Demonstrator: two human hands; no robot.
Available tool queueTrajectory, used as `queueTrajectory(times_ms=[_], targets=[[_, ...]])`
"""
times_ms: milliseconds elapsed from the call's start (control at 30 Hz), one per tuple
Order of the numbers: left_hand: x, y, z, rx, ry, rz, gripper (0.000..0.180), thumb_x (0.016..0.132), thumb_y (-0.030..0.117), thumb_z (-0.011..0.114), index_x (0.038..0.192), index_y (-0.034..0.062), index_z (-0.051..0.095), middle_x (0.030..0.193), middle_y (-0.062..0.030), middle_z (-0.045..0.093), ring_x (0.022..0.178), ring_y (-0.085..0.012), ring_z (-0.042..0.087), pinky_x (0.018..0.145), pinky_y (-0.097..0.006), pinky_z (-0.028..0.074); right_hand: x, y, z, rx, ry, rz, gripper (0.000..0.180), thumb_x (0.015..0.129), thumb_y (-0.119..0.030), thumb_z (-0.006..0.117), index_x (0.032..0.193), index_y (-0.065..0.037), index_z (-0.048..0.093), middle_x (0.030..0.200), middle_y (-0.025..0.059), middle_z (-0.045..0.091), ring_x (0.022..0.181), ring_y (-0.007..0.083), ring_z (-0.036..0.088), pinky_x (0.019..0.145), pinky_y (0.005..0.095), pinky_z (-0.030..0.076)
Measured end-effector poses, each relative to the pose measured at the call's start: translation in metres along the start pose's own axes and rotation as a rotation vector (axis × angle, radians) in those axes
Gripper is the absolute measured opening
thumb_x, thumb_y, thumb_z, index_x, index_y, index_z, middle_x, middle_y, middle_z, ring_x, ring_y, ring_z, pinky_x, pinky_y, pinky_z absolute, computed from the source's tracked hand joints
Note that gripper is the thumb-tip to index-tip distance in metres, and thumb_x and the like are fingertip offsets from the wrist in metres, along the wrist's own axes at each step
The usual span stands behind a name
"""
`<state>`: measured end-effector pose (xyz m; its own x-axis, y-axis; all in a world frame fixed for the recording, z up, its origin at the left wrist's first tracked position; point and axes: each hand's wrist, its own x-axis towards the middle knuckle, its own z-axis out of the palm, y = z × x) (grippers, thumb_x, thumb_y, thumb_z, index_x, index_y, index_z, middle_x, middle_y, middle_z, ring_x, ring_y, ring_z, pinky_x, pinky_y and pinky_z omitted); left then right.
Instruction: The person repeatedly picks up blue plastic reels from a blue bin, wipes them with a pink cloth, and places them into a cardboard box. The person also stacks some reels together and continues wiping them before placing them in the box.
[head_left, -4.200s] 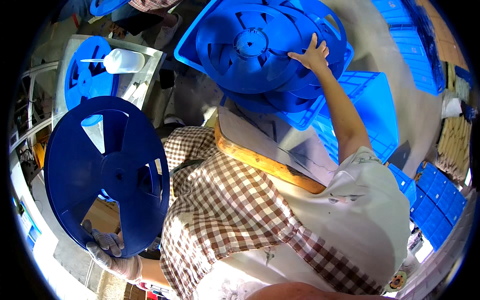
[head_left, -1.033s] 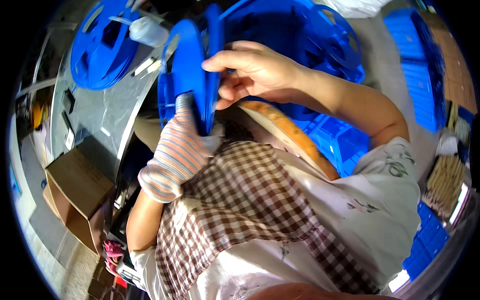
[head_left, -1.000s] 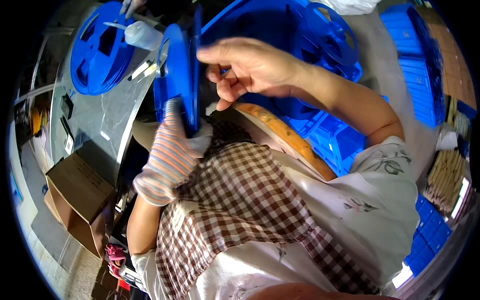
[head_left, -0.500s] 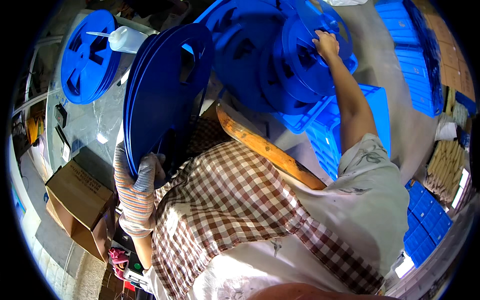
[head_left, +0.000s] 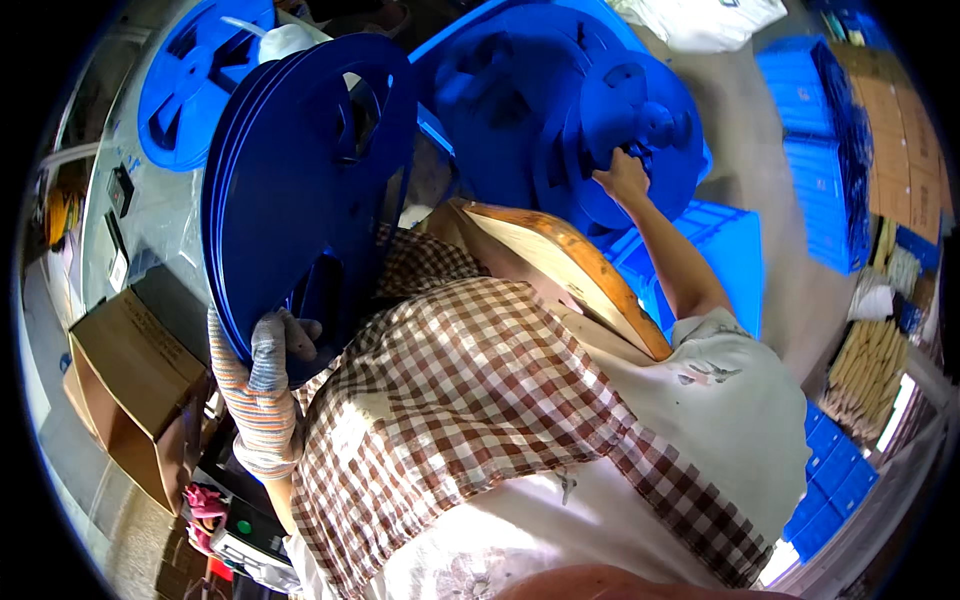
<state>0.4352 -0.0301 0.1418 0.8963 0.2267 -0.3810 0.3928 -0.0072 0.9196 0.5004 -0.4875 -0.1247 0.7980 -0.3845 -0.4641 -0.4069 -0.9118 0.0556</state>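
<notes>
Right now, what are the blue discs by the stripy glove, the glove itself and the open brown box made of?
Blue discs: probably hard plastic, smooth with a slight sheen; thin, even edges and clean cut-outs.
Stripy glove: looks like knitted yarn, matte, with a snug fit; exact fibre unclear.
Open brown box: seems cardboard, dull, with creased flaps.

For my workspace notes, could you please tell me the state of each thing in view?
Left hand: gloved, gripping the held reels.
Held reels: stacked together, tilted on edge.
Right hand: bare, touching the bin reels.
Bin reels: piled, overlapping.
Bin: loaded with reels.
Table reels: stacked.
Cardboard box: open.
Bottle: partly hidden.
Plastic bag: crumpled.
</notes>
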Motion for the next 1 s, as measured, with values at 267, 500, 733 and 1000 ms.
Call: queueTrajectory(times_ms=[267,500,733,1000], targets=[[-0.023,-0.001,-0.037,-0.227,0.237,0.225,0.049,0.085,0.032,0.068,0.118,0.0006,0.051,0.066,-0.0032,0.047,0.053,-0.0123,0.046,0.054,-0.029,0.044,0.027,0.073,-0.235,0.693,0.311,-0.114,0.031,0.090,-0.031,0.058,0.094,0.000,0.061,0.072,0.0088,0.060,0.067,0.0209,0.059,0.070,0.0358,0.047],[-0.044,-0.006,-0.103,-0.361,0.275,0.306,0.029,0.093,0.030,0.058,0.107,0.0048,0.054,0.069,0.0015,0.044,0.055,-0.0077,0.040,0.054,-0.023,0.035,-0.062,0.024,-0.332,1.675,-0.128,-0.867,0.031,0.099,-0.026,0.047,0.110,0.002,0.051,0.069,-0.0011,0.041,0.060,0.0084,0.041,0.074,0.0282,0.041],[-0.073,-0.007,-0.116,-0.474,0.295,0.363,0.023,0.098,0.023,0.051,0.111,0.0040,0.052,0.070,0.0013,0.043,0.054,-0.0066,0.039,0.054,-0.022,0.039,-0.064,-0.069,-0.350,1.883,-0.758,-1.108,0.021,0.099,-0.022,0.044,0.103,-0.002,0.042,0.063,-0.0036,0.035,0.052,0.0059,0.038,0.081,0.0283,0.040],[-0.082,-0.036,-0.110,-0.616,0.537,0.501,0.026,0.095,0.025,0.055,0.108,0.0020,0.054,0.068,0.0006,0.042,0.050,-0.0068,0.040,0.048,-0.022,0.041,-0.115,-0.155,-0.395,1.609,-0.951,-1.300,0.024,0.100,-0.025,0.042,0.103,-0.002,0.041,0.064,-0.0026,0.036,0.052,0.0073,0.041,0.086,0.0300,0.041]])
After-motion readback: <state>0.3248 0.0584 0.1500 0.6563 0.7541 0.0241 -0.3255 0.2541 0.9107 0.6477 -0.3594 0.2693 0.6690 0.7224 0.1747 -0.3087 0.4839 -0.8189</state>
